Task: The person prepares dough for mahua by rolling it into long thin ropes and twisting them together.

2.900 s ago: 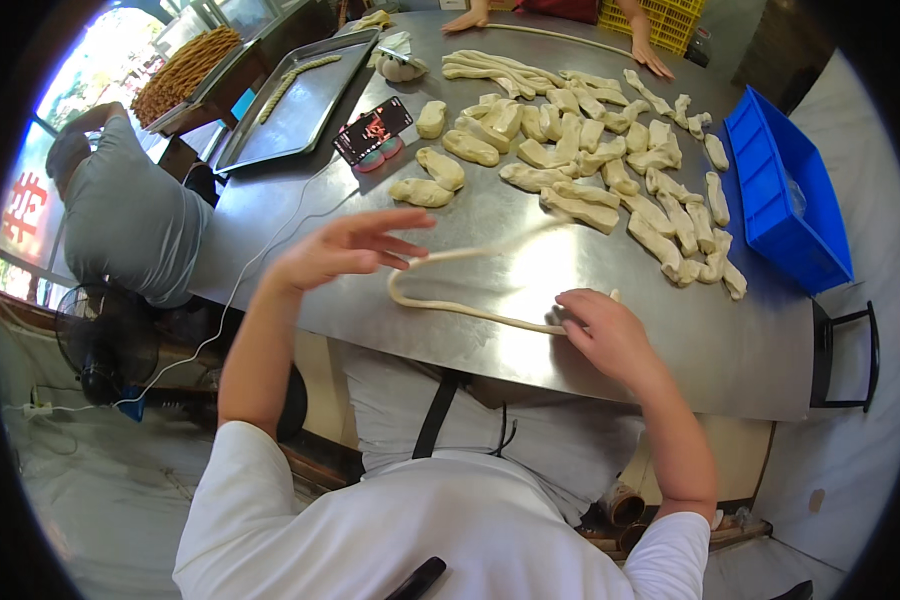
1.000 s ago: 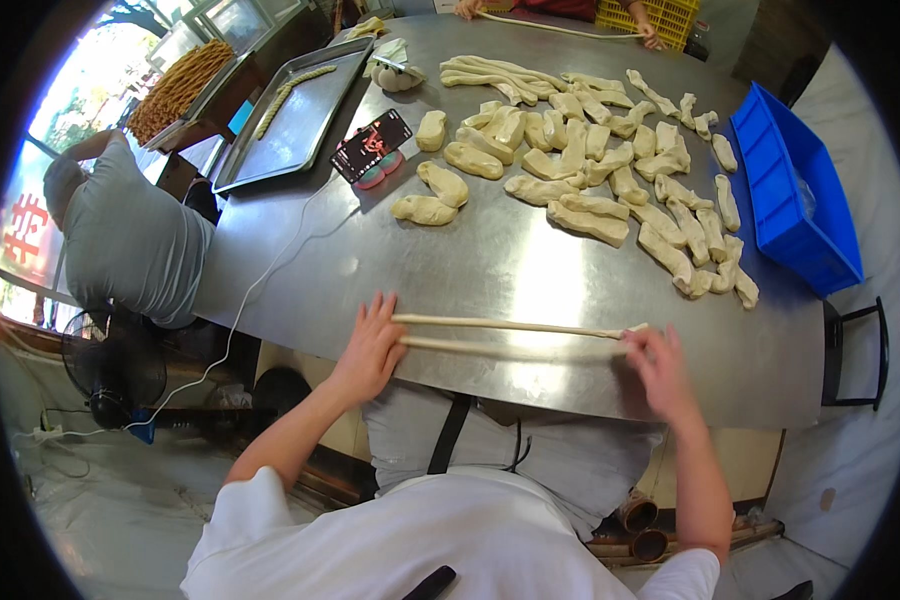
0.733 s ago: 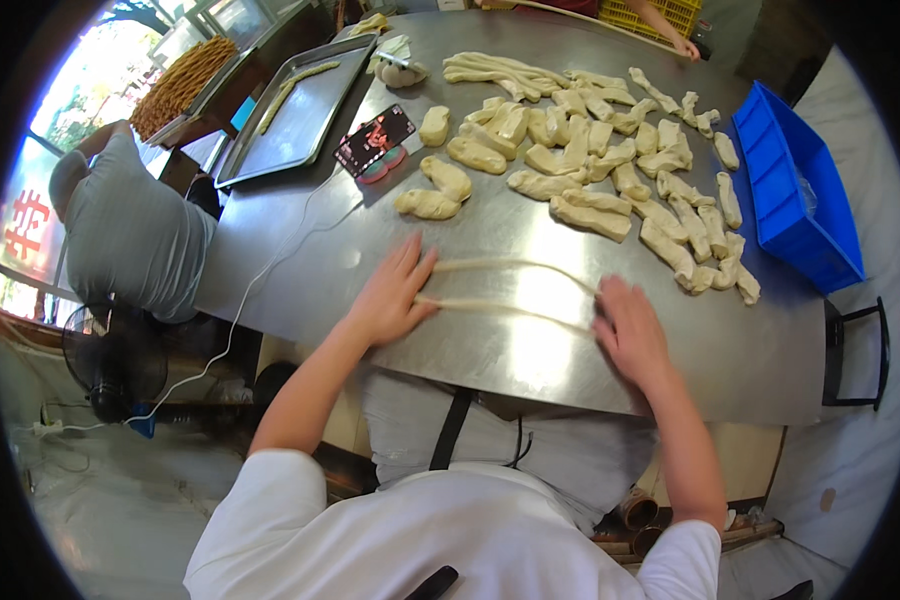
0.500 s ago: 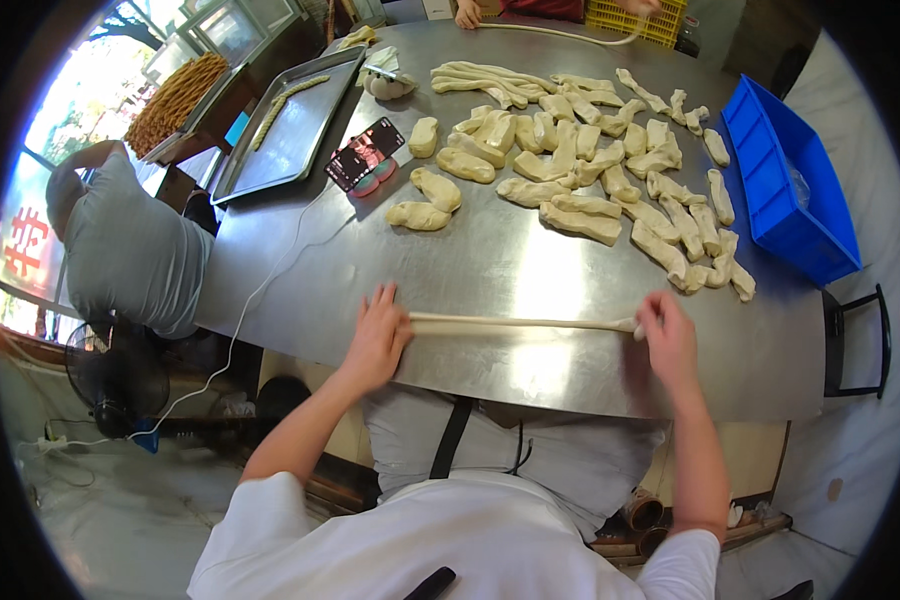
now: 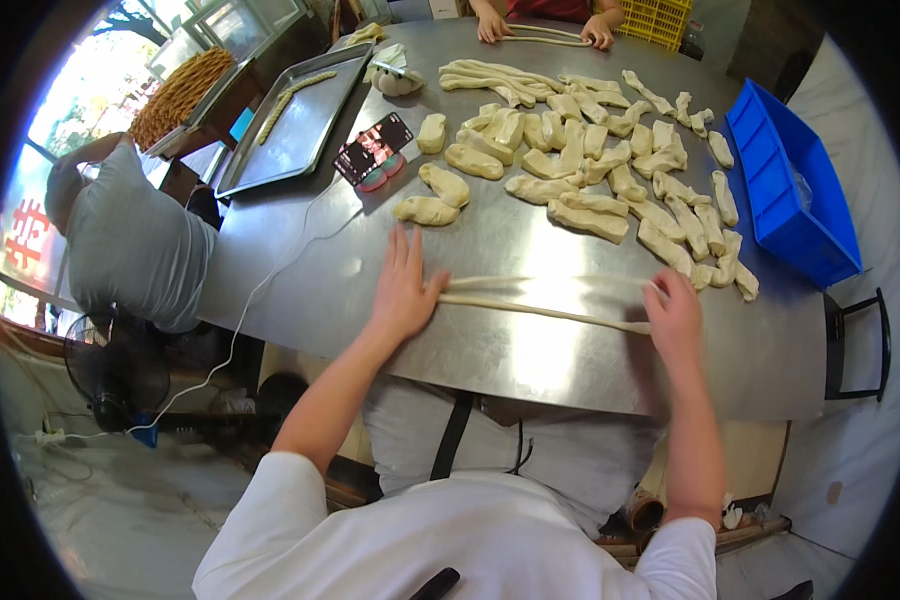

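A thin pale dough rope (image 5: 545,311) stretches between my two hands above the steel table. Behind it runs a second, blurred strand (image 5: 560,281), which also spans from one hand to the other. My left hand (image 5: 405,292) lies flat with its fingers stretched out, its thumb side at the strands' left ends. At the right ends, my right hand (image 5: 676,308) is closed, its fingers curled round the dough. Past my left fingertips rest two stubby dough pieces (image 5: 426,210). Many more dough pieces (image 5: 587,222) lie in a loose group farther back.
A phone (image 5: 373,150) on a stand has a white cable trailing left. Beyond it are a metal tray (image 5: 232,180) with a dough twist and a blue crate (image 5: 770,190) at right. A co-worker's hands (image 5: 597,35) hold a dough rope at the far edge. Another person (image 5: 135,235) sits left.
My left hand has moved forward and right, and its fingers point farther away. My right hand has shifted slightly. A second blurred strand now shows. The co-worker's hands have come down to the table.
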A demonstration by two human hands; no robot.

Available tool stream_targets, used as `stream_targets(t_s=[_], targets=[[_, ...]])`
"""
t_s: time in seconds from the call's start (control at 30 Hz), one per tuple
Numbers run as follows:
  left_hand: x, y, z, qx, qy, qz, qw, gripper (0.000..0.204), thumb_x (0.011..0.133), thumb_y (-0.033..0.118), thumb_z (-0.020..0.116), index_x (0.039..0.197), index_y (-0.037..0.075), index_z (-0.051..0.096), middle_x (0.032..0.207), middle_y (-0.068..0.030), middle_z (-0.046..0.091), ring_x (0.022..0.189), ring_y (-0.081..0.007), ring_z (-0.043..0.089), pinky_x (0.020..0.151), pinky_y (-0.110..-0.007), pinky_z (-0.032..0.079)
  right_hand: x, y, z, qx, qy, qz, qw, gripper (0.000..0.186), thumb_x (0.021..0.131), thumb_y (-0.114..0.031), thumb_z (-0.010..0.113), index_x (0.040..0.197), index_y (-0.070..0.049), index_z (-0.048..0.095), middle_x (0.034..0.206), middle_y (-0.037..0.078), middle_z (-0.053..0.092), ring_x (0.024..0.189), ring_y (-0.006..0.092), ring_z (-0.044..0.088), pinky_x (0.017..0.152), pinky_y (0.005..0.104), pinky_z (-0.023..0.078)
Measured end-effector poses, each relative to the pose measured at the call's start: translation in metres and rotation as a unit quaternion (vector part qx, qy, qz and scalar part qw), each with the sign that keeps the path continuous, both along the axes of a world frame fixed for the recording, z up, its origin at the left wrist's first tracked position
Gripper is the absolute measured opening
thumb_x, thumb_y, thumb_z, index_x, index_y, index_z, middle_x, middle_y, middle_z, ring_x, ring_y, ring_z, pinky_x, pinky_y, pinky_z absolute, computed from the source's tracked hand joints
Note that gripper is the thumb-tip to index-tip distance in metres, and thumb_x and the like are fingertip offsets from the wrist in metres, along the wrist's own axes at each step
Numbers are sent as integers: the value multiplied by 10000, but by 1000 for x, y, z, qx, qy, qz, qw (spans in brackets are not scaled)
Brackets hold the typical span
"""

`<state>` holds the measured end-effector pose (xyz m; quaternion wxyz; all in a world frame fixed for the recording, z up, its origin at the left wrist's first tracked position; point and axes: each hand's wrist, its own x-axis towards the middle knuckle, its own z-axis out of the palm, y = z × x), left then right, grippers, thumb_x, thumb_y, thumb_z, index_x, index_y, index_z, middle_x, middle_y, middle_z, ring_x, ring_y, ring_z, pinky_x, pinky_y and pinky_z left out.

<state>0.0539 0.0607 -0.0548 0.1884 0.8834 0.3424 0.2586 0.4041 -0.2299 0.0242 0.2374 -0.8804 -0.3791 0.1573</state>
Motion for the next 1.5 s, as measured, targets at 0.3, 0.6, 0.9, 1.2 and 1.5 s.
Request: stream_targets(t_s=[0.3, 0.6, 0.9, 1.2, 1.5], targets=[[-50, -76, 75, 30, 350, -74, 933, 864, 1034, 388, 701, 1722, 11, 338, 1805, -332, 197, 1663, -518, 224, 1358, -525, 245, -12, -68, -16, 12, 95, 95, 991, 357, 1029, -205, 697, 1375, -120, 681, 1382, 134, 740, 1458, 399, 564, 1278, 510, 385], [-57, -49, 44, 38, 252, -216, 943, 937, 984, 559, 739, 1708, 63, 412, 1795, -339, 218, 1671, -522, 193, 1345, -634, 197, -28, -73, -42, 68, -155, 279, 945, 379, 1018, -279, 718, 1319, -62, 641, 1497, 223, 634, 1442, 422, 558, 1248, 543, 410], [40, -6, 17, 37, 118, -199, 972, 908, 1024, 499, 707, 1715, 20, 365, 1799, -307, 242, 1667, -517, 220, 1354, -601, 213, -16, -3, -55, 127, -230, 143, 954, 362, 1020, -248, 737, 1303, -47, 637, 1519, 226, 616, 1481, 441, 529, 1252, 491, 414], [53, -18, 7, 63, 35, -17, 997, 972, 972, 590, 728, 1726, 86, 378, 1778, -329, 279, 1647, -540, 257, 1348, -624, 209, -4, 14, 4, 19, -32, 1, 999, 280, 1032, -210, 695, 1227, -20, 632, 1448, 233, 656, 1311, 486, 597, 1178, 531, 453], [9, -83, 65, 61, 295, -87, 950, 883, 1005, 498, 727, 1698, 56, 406, 1767, -329, 301, 1650, -500, 277, 1343, -538, 291, -17, -39, -12, 50, 82, 30, 995, 229, 1019, -170, 685, 1208, -41, 682, 1468, 229, 647, 1338, 445, 610, 1244, 604, 400]])
